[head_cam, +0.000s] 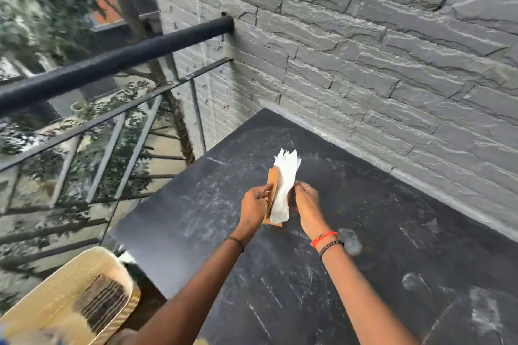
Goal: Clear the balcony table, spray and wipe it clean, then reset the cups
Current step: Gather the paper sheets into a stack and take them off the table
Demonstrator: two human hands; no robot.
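Observation:
A black balcony table [364,232] stands against a grey stone wall, its top streaked with white smears and dusty marks. Above its middle I hold a brown paper holder [272,185] stuffed with white napkins [286,182] standing upright. My left hand [253,206] grips the brown holder from the left side. My right hand [307,203] curls round the napkin stack from the right. No cups show in view.
A cream wicker chair [70,297] sits at the lower left, close to the table's corner. A black railing [112,61] with slanted bars runs along the left, with trees beyond. The stone wall [392,64] bounds the table's far side.

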